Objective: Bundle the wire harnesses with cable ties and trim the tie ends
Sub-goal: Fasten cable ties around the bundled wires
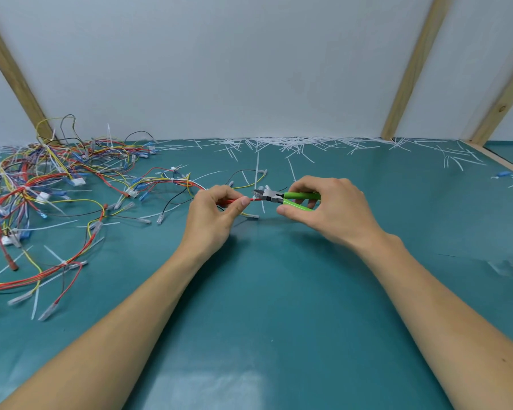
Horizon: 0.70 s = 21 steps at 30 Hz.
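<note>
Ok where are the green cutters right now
In the head view, the green cutters are right of centre, gripped in the right hand above the teal mat, tips at the red wires pinched by the left hand.

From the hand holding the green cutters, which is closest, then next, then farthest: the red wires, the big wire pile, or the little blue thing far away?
From the right hand:
1. Red wires, just left, pinched by the left hand.
2. Blue connector, far right of the table.
3. Wire pile, far left.

Teal mat-covered table (pixel 279 291) w/ white wall panels (pixel 219 69) behind, framed by slanted wood battens (pixel 412 69).
</note>
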Motion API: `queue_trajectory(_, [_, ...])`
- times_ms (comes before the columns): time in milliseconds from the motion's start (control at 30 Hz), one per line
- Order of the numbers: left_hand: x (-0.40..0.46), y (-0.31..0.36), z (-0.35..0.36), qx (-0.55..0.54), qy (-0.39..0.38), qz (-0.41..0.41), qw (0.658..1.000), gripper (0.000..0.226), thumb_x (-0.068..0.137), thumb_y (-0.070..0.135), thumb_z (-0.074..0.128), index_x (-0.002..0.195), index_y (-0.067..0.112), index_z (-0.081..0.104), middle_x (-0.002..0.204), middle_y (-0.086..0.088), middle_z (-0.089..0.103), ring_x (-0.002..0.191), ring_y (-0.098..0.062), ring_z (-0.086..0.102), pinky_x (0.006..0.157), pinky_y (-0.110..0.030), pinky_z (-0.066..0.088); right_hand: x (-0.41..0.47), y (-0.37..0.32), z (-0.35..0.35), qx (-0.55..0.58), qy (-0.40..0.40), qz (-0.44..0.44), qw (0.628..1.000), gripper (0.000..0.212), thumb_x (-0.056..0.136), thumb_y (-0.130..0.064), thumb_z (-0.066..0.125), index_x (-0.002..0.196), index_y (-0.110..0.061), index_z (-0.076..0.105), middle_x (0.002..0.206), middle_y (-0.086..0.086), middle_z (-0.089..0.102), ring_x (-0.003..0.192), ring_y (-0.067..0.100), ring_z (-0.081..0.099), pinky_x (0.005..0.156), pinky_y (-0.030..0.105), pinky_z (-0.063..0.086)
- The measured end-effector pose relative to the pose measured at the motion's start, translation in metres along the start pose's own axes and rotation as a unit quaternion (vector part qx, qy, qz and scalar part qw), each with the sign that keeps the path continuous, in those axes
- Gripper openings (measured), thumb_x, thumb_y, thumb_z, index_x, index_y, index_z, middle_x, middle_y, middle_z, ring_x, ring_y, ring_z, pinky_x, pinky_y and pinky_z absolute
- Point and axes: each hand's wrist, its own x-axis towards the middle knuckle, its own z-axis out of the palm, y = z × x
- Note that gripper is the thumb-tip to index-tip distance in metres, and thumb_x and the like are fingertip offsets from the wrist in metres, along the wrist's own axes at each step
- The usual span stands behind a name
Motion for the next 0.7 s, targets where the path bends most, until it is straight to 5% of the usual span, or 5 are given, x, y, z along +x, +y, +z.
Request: queue_trajectory(700, [0.0012,-0.0048,-0.0007,-0.001,-0.019,-0.041,0.999,0.010,0.091,0.017,0.075,0.081,0.016,0.073,0.073,0.009,0.065,0.069,-0.002,0.054,0.072,-0.017,0.042,0.0005,0.0046,0.0015,-0.012,-0.024,-0.007,1.000,0.036,0.075,-0.070,0.075,0.092,-0.038,0.071,0.084,-0.022,0.072,0.080,0.004,0.063,0.072,0.028,0.049])
